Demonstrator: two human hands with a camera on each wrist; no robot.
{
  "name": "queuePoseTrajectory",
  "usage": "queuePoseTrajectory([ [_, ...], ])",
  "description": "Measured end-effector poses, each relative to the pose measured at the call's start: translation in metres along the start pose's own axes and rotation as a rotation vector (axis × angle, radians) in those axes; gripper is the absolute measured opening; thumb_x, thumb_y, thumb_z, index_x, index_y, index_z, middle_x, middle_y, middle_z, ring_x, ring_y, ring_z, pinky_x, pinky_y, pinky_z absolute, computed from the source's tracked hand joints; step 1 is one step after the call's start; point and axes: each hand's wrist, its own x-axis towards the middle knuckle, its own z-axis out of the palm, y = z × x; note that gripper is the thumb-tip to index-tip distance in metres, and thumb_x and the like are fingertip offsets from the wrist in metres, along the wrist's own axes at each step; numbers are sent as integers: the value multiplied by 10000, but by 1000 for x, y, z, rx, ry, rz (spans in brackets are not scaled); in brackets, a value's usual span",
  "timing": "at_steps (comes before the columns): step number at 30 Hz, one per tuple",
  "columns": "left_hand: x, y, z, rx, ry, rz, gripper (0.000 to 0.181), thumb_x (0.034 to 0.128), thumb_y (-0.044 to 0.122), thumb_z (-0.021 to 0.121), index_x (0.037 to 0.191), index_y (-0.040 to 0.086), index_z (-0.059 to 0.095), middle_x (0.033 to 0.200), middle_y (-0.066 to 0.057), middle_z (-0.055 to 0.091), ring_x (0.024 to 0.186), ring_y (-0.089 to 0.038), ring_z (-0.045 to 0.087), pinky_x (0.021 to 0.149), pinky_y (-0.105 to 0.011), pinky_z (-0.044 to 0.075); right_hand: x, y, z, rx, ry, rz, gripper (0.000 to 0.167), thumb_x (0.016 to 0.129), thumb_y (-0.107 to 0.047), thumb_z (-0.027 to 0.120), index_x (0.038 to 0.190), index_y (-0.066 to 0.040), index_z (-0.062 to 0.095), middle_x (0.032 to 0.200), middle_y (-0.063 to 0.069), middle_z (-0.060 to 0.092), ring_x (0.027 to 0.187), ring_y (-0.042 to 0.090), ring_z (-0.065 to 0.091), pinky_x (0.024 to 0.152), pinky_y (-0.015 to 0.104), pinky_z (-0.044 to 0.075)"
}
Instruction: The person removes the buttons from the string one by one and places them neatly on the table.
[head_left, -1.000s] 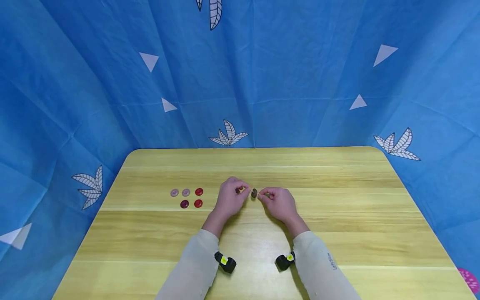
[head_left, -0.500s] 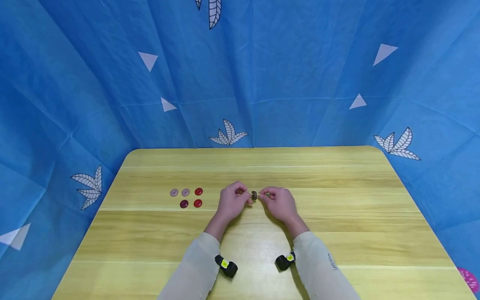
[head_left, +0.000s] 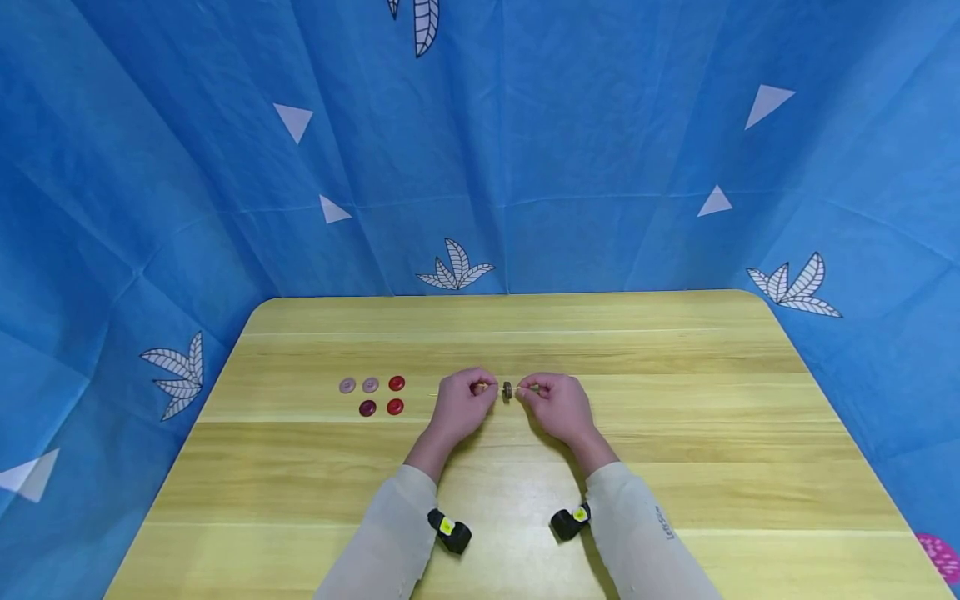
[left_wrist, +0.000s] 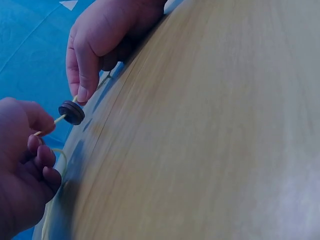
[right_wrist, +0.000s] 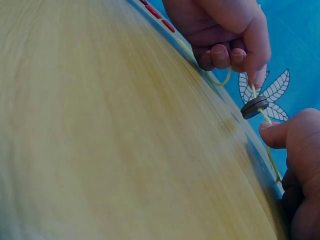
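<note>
"Head view?"
"Two dark buttons (head_left: 507, 391) between left hand (head_left: 459, 402) and right hand (head_left: 557, 404), wrists angled inward. They're edge-on now; a second ago a face showed."
"Left wrist?"
"Closer: buttons face to face on string (left_wrist: 60, 119), pinched by both hands."
"Right wrist?"
"A string loop below the left fingers (right_wrist: 220, 57), hidden from the head; red buttons (right_wrist: 168, 25) beyond."

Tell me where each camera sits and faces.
Head: on the head, facing forward and down at the table and blue curtain; left hand, right hand, both sleeves show.
Left wrist: on the left wrist, looking at the dark threaded piece; left hand lower left, right hand above.
Right wrist: on the right wrist, looking at that piece; right hand lower right, left hand above.
Both wrist views share the yellow string.
</note>
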Motion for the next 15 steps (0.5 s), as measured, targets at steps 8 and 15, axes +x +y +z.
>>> queuePoseTrajectory([
  [8, -1, -2, -1, 201, -29, 122, 53, 957, 83, 649, 938, 78, 699, 822, 12, 553, 726, -145, 517, 661, -315, 466, 0, 0, 0, 11, -3, 20, 52, 921, -198, 743, 887, -181, 779, 496, -65, 406, 450, 101, 327, 489, 312, 315],
  [15, -1, 1, -1, 226, -68, 110, 147, 936, 194, 694, 1055, 111, 712, 1026, -45, 657, 895, -211, 602, 786, -394, 502, -1, -1, -2, 13, -16, 17, 49, 922, -187, 737, 904, -172, 779, 504, -60, 423, 450, 102, 342, 505, 321, 344],
])
